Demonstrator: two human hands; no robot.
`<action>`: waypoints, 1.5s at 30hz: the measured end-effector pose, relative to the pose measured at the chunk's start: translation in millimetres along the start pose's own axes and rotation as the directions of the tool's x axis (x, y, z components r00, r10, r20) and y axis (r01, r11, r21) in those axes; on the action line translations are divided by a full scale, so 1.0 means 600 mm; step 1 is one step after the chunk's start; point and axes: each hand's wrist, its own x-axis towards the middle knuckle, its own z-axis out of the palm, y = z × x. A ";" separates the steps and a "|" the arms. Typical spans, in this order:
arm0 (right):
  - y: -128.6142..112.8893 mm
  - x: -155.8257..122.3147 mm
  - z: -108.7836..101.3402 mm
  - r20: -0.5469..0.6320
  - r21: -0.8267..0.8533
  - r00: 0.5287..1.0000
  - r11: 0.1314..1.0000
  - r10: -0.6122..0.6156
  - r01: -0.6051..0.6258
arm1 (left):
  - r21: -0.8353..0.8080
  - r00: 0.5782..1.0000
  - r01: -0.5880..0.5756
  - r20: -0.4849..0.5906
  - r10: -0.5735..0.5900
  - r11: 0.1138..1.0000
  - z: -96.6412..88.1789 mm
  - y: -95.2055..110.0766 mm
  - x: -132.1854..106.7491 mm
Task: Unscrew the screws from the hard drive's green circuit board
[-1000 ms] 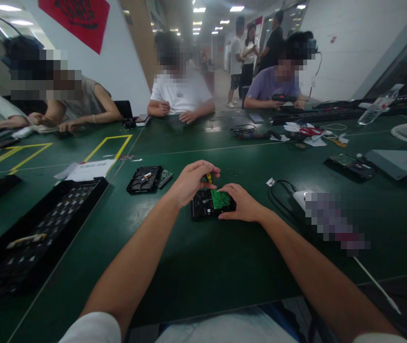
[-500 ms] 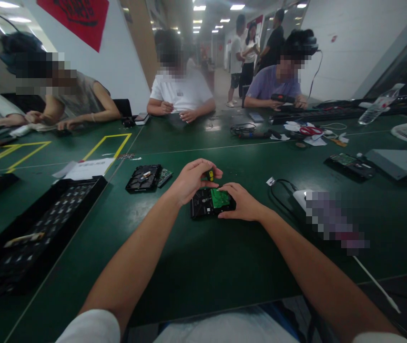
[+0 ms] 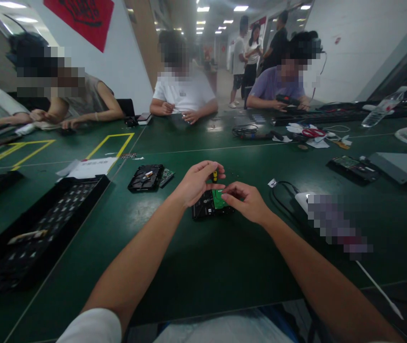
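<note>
A black hard drive (image 3: 200,208) with a green circuit board (image 3: 218,201) lies on the green table in front of me. My left hand (image 3: 198,183) is closed around a small screwdriver (image 3: 215,176) with a yellow and black handle, held upright over the drive. Its tip is hidden by my fingers. Close to the screwdriver's lower end, my right hand (image 3: 249,202) has thumb and fingers drawn together above the green board. Whatever lies between those fingertips is too small to see. To the left rest a second hard drive (image 3: 145,177) and a loose circuit board (image 3: 167,177).
A long black tray (image 3: 46,224) stands at left. On the right are a white device (image 3: 327,219) with a cable, another drive (image 3: 353,169) and a grey box (image 3: 400,167). Co-workers sit across the table, near a plastic bottle (image 3: 385,107) and tangled cables (image 3: 246,131).
My right hand has let go of the hard drive's right side and brought its fingertips toward the screwdriver. My left hand has shifted slightly right with the screwdriver.
</note>
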 end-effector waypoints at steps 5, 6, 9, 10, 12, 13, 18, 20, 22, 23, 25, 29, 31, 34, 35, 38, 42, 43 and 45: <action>-0.018 -0.002 0.032 0.085 0.359 0.993 0.927 0.083 -0.108 | -0.034 1.000 -0.001 0.019 0.001 0.999 0.012 -0.009 0.000; -0.019 -0.001 0.034 0.079 0.391 0.992 0.913 0.096 -0.119 | -0.034 1.000 -0.003 0.018 0.003 0.999 0.014 -0.010 -0.001; -0.021 0.003 0.033 0.034 0.425 0.993 0.898 0.113 -0.117 | -0.027 1.000 -0.008 0.017 0.009 1.000 0.018 -0.012 -0.003; -0.022 0.004 0.032 0.028 0.416 0.993 0.902 0.116 -0.117 | -0.024 1.000 -0.006 0.021 0.007 1.000 0.020 -0.013 -0.003; -0.022 0.006 0.028 0.006 0.382 0.993 0.917 0.122 -0.115 | -0.019 0.999 0.001 0.033 0.000 1.000 0.022 -0.015 -0.005; -0.022 0.007 0.026 0.000 0.361 0.993 0.926 0.119 -0.111 | -0.018 0.999 0.006 0.041 -0.005 1.000 0.023 -0.016 -0.005; -0.017 0.006 0.023 -0.026 0.319 0.995 0.944 0.099 -0.086 | -0.019 0.997 0.015 0.069 -0.014 1.000 0.025 -0.018 -0.006; -0.012 0.006 0.024 -0.049 0.324 0.992 0.941 0.118 -0.096 | -0.012 0.997 0.015 0.072 -0.014 1.000 0.025 -0.018 -0.007; -0.008 0.006 0.025 -0.084 0.338 0.986 0.935 0.144 -0.108 | -0.004 0.997 0.009 0.073 -0.009 1.000 0.025 -0.018 -0.007; -0.007 0.006 0.026 -0.095 0.349 0.983 0.930 0.155 -0.113 | 0.000 0.997 0.004 0.074 -0.004 1.000 0.025 -0.018 -0.007; -0.007 0.005 0.028 -0.079 0.385 0.982 0.914 0.170 -0.127 | 0.006 0.997 -0.004 0.079 0.003 1.000 0.025 -0.018 -0.007; -0.013 0.004 0.036 0.045 0.493 0.982 0.851 0.181 -0.179 | 0.014 0.995 0.000 0.099 -0.001 1.000 0.024 -0.018 -0.009; -0.015 0.004 0.040 0.062 0.522 0.982 0.833 0.180 -0.186 | 0.012 0.994 0.009 0.107 -0.010 1.000 0.025 -0.019 -0.010; -0.011 0.003 0.040 0.025 0.516 0.984 0.841 0.175 -0.162 | -0.026 0.993 0.008 0.117 -0.005 1.000 0.027 -0.019 -0.010; -0.009 0.003 0.039 0.010 0.506 0.985 0.848 0.173 -0.154 | -0.043 0.993 0.008 0.120 -0.003 0.999 0.028 -0.018 -0.010; -0.004 0.001 0.036 -0.036 0.475 0.985 0.870 0.166 -0.129 | -0.068 0.990 0.024 0.139 -0.014 0.997 0.031 -0.018 -0.009; 0.001 0.000 0.033 -0.106 0.464 0.979 0.879 0.176 -0.108 | -0.071 0.992 0.004 0.126 0.005 0.997 0.027 -0.017 -0.007; 0.003 0.000 0.030 -0.115 0.465 0.978 0.879 0.174 -0.101 | -0.062 0.994 -0.001 0.112 0.008 0.998 0.024 -0.017 -0.006; 0.009 0.002 0.022 -0.110 0.448 0.981 0.889 0.160 -0.095 | -0.037 0.997 -0.001 0.075 0.004 0.999 0.019 -0.016 -0.003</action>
